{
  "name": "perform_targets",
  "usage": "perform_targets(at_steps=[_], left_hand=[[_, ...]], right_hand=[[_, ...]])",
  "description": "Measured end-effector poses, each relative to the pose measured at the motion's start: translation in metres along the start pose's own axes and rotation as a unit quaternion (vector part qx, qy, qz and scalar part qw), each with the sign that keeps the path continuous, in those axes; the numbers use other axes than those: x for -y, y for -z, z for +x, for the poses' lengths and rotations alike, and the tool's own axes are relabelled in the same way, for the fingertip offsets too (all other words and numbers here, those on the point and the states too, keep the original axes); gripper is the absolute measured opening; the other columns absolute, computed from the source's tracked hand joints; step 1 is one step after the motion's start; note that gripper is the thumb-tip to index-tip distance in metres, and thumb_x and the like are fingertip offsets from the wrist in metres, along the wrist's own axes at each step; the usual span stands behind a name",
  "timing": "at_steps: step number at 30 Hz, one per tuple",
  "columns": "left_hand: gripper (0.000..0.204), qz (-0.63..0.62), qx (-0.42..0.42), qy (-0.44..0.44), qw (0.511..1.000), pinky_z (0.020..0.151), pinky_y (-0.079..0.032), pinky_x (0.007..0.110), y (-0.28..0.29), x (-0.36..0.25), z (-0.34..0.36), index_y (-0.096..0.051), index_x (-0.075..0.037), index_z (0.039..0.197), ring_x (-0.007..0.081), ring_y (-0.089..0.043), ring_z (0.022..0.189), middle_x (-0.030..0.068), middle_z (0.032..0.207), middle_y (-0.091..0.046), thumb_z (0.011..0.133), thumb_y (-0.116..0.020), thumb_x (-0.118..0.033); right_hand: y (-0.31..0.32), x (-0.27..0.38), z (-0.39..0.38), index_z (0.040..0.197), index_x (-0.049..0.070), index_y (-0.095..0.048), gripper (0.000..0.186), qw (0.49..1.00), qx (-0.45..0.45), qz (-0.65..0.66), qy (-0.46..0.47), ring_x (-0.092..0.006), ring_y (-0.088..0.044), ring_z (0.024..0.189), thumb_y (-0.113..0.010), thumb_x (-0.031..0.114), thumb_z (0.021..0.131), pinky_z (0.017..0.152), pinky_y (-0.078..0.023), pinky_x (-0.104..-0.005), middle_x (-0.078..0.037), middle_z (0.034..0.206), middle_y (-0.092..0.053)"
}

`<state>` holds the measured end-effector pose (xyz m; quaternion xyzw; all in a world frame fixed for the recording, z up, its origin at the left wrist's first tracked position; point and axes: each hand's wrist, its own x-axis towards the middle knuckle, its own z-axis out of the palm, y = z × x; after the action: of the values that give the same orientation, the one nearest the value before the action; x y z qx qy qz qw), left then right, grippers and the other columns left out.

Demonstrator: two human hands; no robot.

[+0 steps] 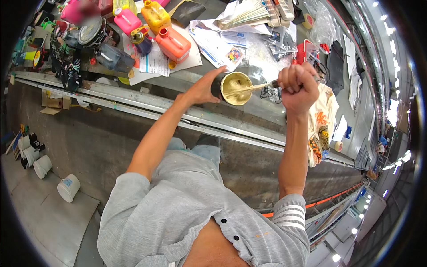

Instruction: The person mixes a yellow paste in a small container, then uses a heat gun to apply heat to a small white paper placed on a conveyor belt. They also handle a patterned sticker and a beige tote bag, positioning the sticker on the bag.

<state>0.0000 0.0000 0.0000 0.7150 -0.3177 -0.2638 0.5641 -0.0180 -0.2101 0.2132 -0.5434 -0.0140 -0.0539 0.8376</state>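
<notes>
A round, dark-sided tub (217,87) of thick yellowish paste (238,89) is tipped so that its mouth faces me, above the front of the worktable (195,111). My left hand (202,90) is wrapped round its outer side, thumb and fingers apart on the wall. In my closed right hand (299,84) is the dark handle of a stirring tool, perhaps a spatula (264,85). Its lower part is coated with paste and reaches over the rim into the tub. The tip is buried in the paste, so its shape cannot be made out.
Left of the tub stand an orange jug (173,45), a yellow jug (155,16), a pink bottle (127,19) and a dark blue bottle (141,43). Papers (218,44) lie beyond it. A printed cream cloth (324,118) hangs over the table edge at right. White buckets (68,188) lie at lower left.
</notes>
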Motion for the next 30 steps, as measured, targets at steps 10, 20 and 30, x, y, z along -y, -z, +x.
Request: perform_targets(at_steps=[10,20,30], left_hand=[[0.098,0.04,-0.211,-0.068,0.974,0.099,-0.042,0.039,-0.047,0.015,0.005,-0.04,-0.007,0.129,0.0303,-0.051,0.115,0.0136,0.123,-0.052,0.047,-0.092,-0.017],[0.096,-0.043,-0.233,-0.009,0.971,0.097,-0.042,0.039,-0.05,-0.008,-0.005,-0.041,-0.007,0.128,0.0329,-0.05,0.113,0.0139,0.12,-0.052,0.046,-0.091,-0.009],[0.098,-0.012,-0.308,-0.048,0.95,0.096,-0.042,0.041,-0.062,-0.011,-0.008,-0.039,-0.008,0.128,0.0353,-0.048,0.114,0.0136,0.119,-0.052,0.045,-0.091,-0.01]], right_hand=[[-0.024,-0.052,-0.005,0.054,0.002,-0.05,0.026,0.894,0.359,-0.261,-0.066,-0.0147,-0.044,0.051,-0.069,0.014,0.069,0.049,-0.035,-0.0287,-0.002,0.052,-0.047],[-0.021,-0.074,-0.009,0.069,-0.001,-0.062,0.02,0.926,-0.088,-0.334,0.151,-0.0072,-0.042,0.05,-0.066,0.008,0.085,0.046,-0.032,-0.0252,0.0,0.054,-0.051],[-0.058,-0.061,-0.036,0.067,0.002,-0.049,0.028,0.94,-0.178,-0.24,0.165,-0.0081,-0.038,0.045,-0.057,0.008,0.093,0.043,-0.029,-0.0247,-0.001,0.051,-0.042]])
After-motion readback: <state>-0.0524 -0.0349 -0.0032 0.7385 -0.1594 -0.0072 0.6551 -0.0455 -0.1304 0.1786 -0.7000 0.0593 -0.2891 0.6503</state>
